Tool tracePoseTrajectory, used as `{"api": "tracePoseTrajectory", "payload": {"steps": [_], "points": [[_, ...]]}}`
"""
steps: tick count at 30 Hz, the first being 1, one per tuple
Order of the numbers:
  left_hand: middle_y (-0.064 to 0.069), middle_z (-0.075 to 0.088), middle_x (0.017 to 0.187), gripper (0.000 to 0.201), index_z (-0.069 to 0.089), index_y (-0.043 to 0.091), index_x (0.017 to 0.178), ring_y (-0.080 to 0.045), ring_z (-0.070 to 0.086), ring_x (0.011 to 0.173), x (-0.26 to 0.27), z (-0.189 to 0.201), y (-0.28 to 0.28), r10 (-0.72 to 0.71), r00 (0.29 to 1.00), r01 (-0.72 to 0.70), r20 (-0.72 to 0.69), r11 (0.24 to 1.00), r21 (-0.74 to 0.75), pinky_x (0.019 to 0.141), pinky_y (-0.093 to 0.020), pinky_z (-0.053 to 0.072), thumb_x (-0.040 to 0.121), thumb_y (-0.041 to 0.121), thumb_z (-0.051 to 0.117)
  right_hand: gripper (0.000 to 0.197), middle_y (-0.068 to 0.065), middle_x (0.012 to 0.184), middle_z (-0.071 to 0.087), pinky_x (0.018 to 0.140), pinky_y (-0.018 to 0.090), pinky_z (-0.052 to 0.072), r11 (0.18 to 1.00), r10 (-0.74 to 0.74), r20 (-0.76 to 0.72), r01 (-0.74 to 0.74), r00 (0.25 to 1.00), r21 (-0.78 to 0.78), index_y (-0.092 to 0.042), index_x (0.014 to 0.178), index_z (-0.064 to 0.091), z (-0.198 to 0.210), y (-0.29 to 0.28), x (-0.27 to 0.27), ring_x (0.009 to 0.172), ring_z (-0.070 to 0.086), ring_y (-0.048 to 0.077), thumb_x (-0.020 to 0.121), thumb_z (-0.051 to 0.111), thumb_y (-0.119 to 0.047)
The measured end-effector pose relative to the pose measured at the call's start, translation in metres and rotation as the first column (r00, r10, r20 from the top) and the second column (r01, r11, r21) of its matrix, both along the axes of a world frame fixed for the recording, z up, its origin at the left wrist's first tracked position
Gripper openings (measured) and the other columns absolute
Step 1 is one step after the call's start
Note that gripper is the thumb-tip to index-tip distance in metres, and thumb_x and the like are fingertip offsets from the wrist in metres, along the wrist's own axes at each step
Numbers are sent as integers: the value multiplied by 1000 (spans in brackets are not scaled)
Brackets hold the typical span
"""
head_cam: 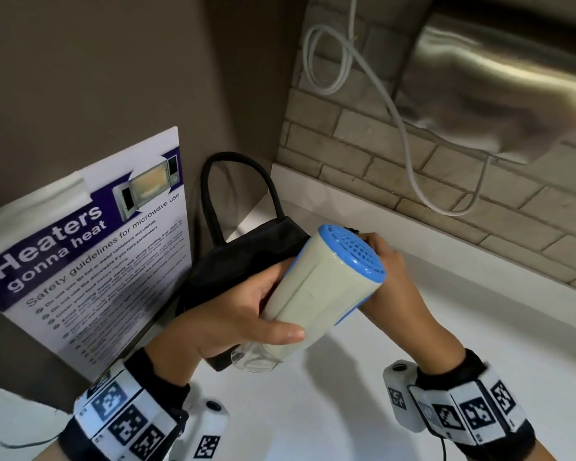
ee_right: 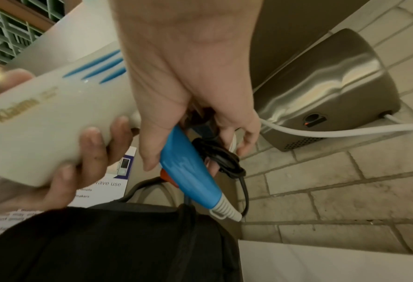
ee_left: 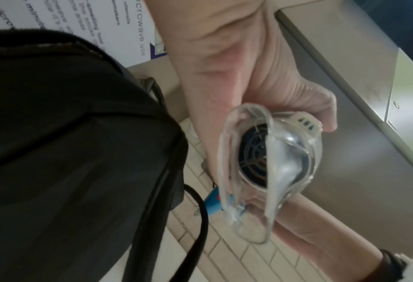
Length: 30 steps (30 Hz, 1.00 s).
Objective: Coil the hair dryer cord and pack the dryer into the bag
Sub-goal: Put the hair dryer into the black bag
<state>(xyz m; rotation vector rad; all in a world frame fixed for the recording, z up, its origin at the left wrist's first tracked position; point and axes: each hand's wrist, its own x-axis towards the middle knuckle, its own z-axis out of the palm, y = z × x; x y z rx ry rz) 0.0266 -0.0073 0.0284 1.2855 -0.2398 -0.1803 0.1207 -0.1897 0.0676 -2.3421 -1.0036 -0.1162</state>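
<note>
A cream hair dryer (head_cam: 316, 294) with a blue rear grille and a clear nozzle (ee_left: 261, 171) is held above the white counter. My left hand (head_cam: 233, 314) grips its barrel (ee_right: 43, 122) near the nozzle. My right hand (head_cam: 389, 277) holds the blue handle (ee_right: 188, 171) together with the bundled black cord (ee_right: 220, 158), behind the dryer in the head view. The black bag (head_cam: 246, 257) with its loop handle stands just behind and left of the dryer, against the wall; it also fills the lower part of both wrist views (ee_right: 109, 244).
A microwave safety poster (head_cam: 90, 261) leans on the left wall. A steel hand dryer (head_cam: 499, 81) with a white cable (head_cam: 409, 151) hangs on the brick wall at the right. The white counter (head_cam: 413, 327) stretches under my hands.
</note>
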Motion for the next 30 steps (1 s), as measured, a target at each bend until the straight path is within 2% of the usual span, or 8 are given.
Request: {"api": "tracePoseTrajectory", "payload": {"steps": [5, 7, 9, 11, 16, 19, 24, 30], "points": [[9, 68, 118, 65, 62, 38, 117, -9, 61, 113, 0, 17, 12, 53, 996, -49, 67, 997, -67, 87, -21, 50, 56, 40, 86, 49, 3, 88, 59, 66, 37, 39, 999, -36, 264, 38, 964, -2, -15, 102, 64, 10, 10, 12, 78, 59, 35, 58, 83, -5], [13, 72, 107, 45, 68, 30, 105, -3, 65, 104, 2, 20, 19, 294, 950, -289, 107, 956, -56, 82, -17, 50, 63, 37, 83, 42, -7, 82, 49, 67, 36, 35, 996, -84, 321, 85, 943, 9, -8, 101, 67, 18, 14, 18, 75, 55, 32, 62, 81, -13], [8, 72, 101, 14, 69, 27, 93, -3, 65, 101, 4, 18, 28, 587, 775, -619, 235, 780, 95, 86, -18, 48, 82, 34, 65, 40, -6, 82, 49, 71, 35, 33, 991, -123, 340, 134, 932, -8, -10, 105, 67, 24, 18, 25, 82, 53, 31, 67, 78, -17], [7, 66, 103, 22, 70, 27, 86, -2, 60, 104, 5, 7, 40, 663, 623, -781, 416, 556, 283, 90, -14, 42, 92, 34, 49, 45, 7, 99, 61, 79, 35, 30, 981, -165, 335, 190, 928, -42, -16, 115, 63, 27, 21, 34, 101, 51, 33, 72, 75, -17], [10, 51, 120, 24, 65, 29, 109, -4, 49, 113, 13, -29, 57, 603, 642, -736, 473, 310, 602, 96, -19, 36, 85, 28, 63, 52, 13, 115, 58, 88, 42, 31, 958, -257, 388, 285, 885, -15, -18, 124, 55, 33, 39, 44, 112, 46, 33, 76, 73, -19], [12, 46, 119, 51, 50, 21, 131, -4, 43, 113, 14, -38, 57, 580, 701, -661, 415, 309, 684, 95, -20, 33, 83, 19, 67, 53, 16, 115, 54, 89, 43, 32, 947, -265, 433, 316, 862, -49, -20, 125, 53, 27, 52, 49, 110, 47, 33, 75, 72, -21], [4, 58, 111, 29, 56, 12, 115, -12, 54, 101, 17, -43, 65, 608, 704, -633, 367, 301, 714, 86, -28, 43, 87, 15, 62, 45, 18, 110, 53, 85, 40, 31, 956, -208, 470, 280, 858, -87, -20, 118, 56, 13, 69, 43, 102, 53, 35, 75, 69, -19], [-6, 68, 102, 20, 59, 28, 95, -24, 63, 103, 23, -49, 70, 741, 672, -672, 4, 607, 425, 94, -44, 48, 75, 26, 58, 43, 11, 98, 54, 78, 36, 36, 955, -30, 447, 158, 894, -251, -26, 108, 62, -11, 83, 30, 83, 57, 30, 68, 75, -34]]}}
